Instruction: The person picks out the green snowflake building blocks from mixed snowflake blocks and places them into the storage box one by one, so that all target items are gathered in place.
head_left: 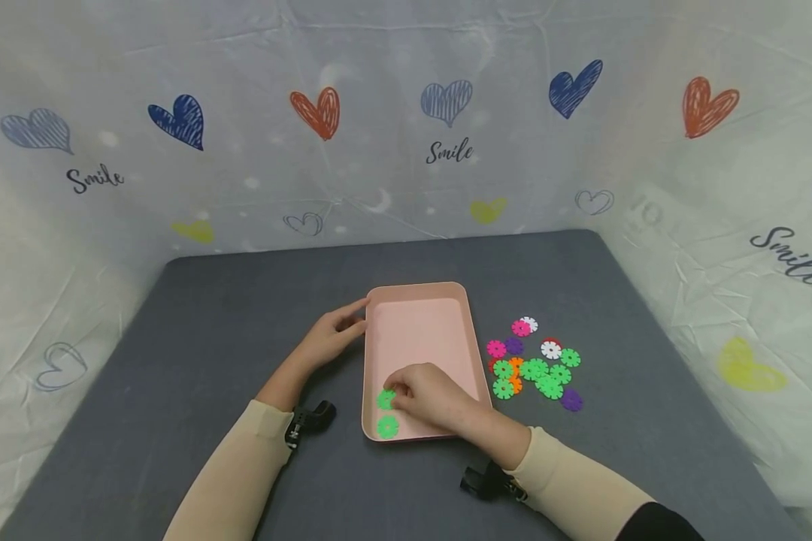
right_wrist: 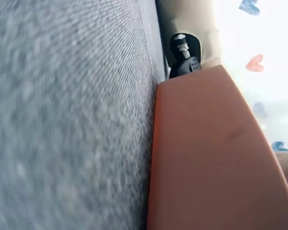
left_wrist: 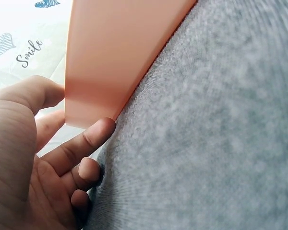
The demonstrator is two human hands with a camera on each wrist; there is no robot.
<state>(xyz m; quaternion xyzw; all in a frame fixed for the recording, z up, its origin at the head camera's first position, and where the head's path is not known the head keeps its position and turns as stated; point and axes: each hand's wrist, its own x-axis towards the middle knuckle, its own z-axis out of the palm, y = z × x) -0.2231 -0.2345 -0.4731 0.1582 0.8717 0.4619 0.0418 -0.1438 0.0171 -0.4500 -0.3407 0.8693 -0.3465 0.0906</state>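
Beige sleeves (head_left: 243, 473), black wrist-mounted cameras (head_left: 309, 421), bare hands (head_left: 331, 336).

Flat green snowflake disc (head_left: 386, 399) at the pink tray's (head_left: 419, 330) near end (a second (head_left: 388, 427) just beside it)

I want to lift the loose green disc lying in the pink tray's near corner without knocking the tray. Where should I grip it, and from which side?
Probably from straight above: the loose green disc lies flat on the tray floor, close to the near rim, so a sideways reach is blocked. Pinch opposite notched edges with thumb and forefinger. The right hand already holds another green piece just beyond it.
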